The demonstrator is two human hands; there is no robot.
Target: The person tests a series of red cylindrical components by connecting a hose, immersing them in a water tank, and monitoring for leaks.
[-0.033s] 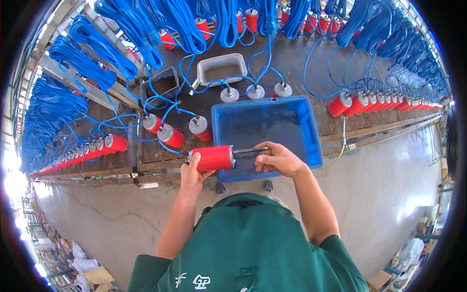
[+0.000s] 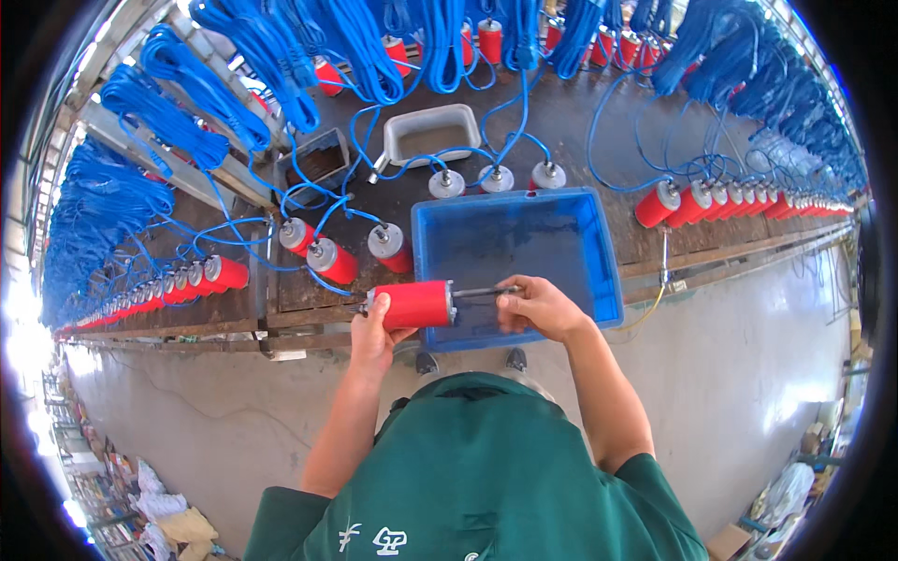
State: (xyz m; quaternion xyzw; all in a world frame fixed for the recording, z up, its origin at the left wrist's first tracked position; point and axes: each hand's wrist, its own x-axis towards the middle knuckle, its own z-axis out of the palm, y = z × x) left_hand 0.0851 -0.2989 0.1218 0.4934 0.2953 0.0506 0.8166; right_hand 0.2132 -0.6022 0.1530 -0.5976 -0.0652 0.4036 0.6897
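Observation:
A red cylinder with metal ends (image 2: 412, 304) lies level above the near left edge of a blue plastic bin (image 2: 514, 201). My left hand (image 2: 374, 334) is closed around its left end, thumb on top. From its right end a thin metal rod (image 2: 474, 292) sticks out over the bin. My right hand (image 2: 540, 307) pinches the rod's far end between thumb and forefinger; the lower fingers are blurred. Dark liquid seems to lie in the bin. Just beyond my left hand, a similar red cylinder (image 2: 391, 250) with a blue cable stands on the bench.
A grey tray (image 2: 430, 131) and a dark metal box (image 2: 318, 168) sit behind on the brown bench (image 2: 552, 131). Rows of red cylinders (image 2: 697, 201) line both sides, with loose blue cables. Coiled blue cables (image 2: 440, 42) hang overhead. A yellow hose (image 2: 650, 309) droops at the right edge.
The bench scene has shifted very slightly in the view. My right hand's lower fingers have moved a little and blur now; both hands keep their hold.

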